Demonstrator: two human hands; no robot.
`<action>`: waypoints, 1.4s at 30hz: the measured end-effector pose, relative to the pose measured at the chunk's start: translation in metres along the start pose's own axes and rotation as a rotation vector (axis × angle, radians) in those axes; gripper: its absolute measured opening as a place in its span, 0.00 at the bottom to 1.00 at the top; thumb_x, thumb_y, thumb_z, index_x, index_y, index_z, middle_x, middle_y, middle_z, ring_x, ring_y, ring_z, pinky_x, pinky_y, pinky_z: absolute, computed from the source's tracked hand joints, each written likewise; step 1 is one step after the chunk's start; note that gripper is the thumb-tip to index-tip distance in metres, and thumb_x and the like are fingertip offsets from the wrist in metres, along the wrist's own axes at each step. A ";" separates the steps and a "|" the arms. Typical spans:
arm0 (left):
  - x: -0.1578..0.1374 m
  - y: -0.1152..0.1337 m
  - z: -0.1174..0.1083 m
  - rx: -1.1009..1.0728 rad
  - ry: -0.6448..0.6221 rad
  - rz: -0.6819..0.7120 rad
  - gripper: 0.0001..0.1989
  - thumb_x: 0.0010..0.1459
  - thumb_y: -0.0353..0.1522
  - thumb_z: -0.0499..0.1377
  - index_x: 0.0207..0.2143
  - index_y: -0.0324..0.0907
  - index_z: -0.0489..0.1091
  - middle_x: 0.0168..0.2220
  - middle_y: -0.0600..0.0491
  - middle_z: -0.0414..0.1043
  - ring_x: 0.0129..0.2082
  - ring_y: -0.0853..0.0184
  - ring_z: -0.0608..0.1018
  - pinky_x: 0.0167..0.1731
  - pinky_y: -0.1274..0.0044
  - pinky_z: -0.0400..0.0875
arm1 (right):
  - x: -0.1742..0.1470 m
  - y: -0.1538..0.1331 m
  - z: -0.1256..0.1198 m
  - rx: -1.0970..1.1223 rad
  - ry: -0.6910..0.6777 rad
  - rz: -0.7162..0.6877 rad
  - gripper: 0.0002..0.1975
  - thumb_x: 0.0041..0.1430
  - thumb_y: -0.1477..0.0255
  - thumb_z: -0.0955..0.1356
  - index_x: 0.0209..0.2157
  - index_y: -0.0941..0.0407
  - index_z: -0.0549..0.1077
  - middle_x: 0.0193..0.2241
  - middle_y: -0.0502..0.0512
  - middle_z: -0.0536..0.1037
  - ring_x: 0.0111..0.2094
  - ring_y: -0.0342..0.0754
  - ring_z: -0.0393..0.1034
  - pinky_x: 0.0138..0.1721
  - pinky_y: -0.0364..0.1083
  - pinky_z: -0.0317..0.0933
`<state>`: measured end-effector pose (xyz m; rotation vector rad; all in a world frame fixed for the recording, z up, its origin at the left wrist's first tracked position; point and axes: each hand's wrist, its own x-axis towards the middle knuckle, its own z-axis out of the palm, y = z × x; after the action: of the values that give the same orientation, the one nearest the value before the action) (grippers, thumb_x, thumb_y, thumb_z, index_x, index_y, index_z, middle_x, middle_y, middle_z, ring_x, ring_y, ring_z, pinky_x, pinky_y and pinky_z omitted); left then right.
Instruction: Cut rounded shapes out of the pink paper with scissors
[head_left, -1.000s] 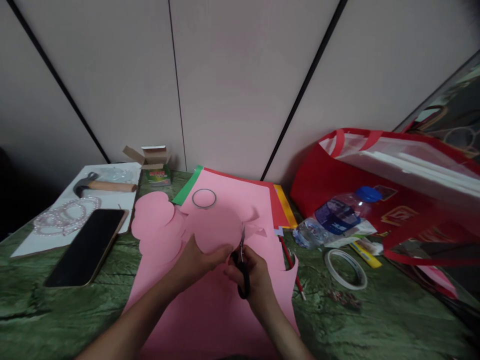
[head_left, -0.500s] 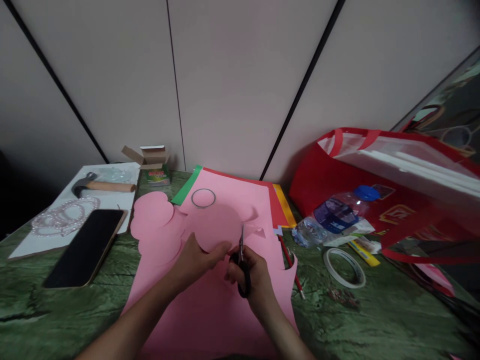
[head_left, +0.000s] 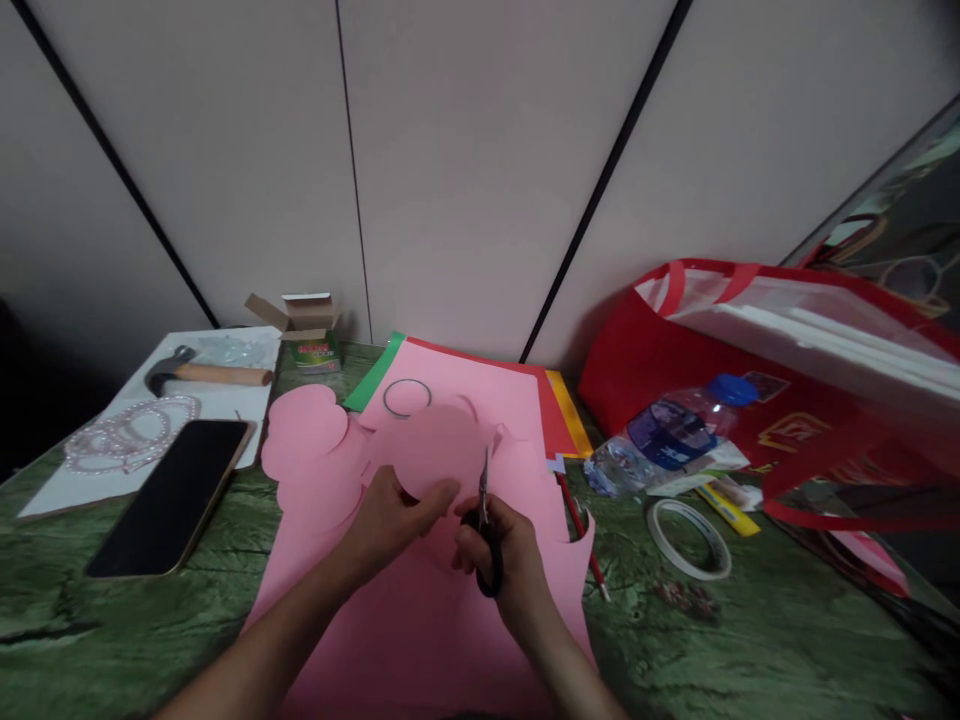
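Green tabletop [head_left: 795, 620] met a pale wall [head_left: 465, 180]. Left hand [head_left: 386, 518] pinched a pink paper disc [head_left: 429, 445]; right hand [head_left: 514, 555] gripped black-handled scissors [head_left: 490, 540], blades beside the disc.

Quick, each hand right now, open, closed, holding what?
Left hand: closed, pinching the near edge of a round pink paper cutout.
Right hand: closed, holding black-handled scissors.

Wall [head_left: 465, 180], far side: pale grey, panelled, with three dark seams [head_left: 613, 165]. Tabletop [head_left: 817, 650], near side: mottled green, grain-like patterning. Light: dim. Left edge: deep shadow [head_left: 16, 400].
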<state>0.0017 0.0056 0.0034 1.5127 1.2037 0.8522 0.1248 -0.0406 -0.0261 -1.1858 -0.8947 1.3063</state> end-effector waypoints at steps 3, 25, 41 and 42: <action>0.001 0.000 0.000 0.013 -0.022 -0.001 0.21 0.50 0.40 0.53 0.09 0.40 0.58 0.08 0.59 0.55 0.11 0.75 0.60 0.13 0.81 0.53 | 0.000 0.001 -0.001 0.004 0.002 -0.006 0.07 0.39 0.74 0.68 0.25 0.58 0.67 0.10 0.42 0.65 0.12 0.39 0.59 0.14 0.38 0.52; 0.004 0.007 -0.002 -0.051 0.097 -0.043 0.19 0.48 0.39 0.55 0.12 0.38 0.62 0.08 0.60 0.56 0.10 0.76 0.60 0.12 0.83 0.53 | 0.002 0.016 -0.002 0.111 0.080 -0.019 0.06 0.50 0.70 0.66 0.29 0.59 0.68 0.11 0.41 0.63 0.14 0.39 0.60 0.19 0.41 0.58; 0.003 -0.002 -0.004 0.118 -0.280 0.018 0.15 0.41 0.33 0.60 0.13 0.40 0.55 0.13 0.63 0.50 0.14 0.78 0.53 0.12 0.82 0.44 | 0.007 0.003 -0.013 0.101 0.406 -0.157 0.17 0.46 0.67 0.69 0.39 0.57 0.68 0.24 0.46 0.69 0.24 0.40 0.64 0.28 0.42 0.60; 0.003 -0.003 -0.004 0.122 -0.273 0.016 0.14 0.40 0.33 0.60 0.13 0.40 0.56 0.13 0.63 0.51 0.14 0.78 0.53 0.12 0.82 0.44 | 0.008 0.002 -0.013 0.086 0.416 -0.136 0.18 0.45 0.67 0.70 0.39 0.57 0.68 0.23 0.45 0.69 0.23 0.40 0.63 0.27 0.41 0.60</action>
<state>-0.0019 0.0101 0.0017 1.6786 1.0575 0.5681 0.1381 -0.0352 -0.0322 -1.2459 -0.5973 0.9324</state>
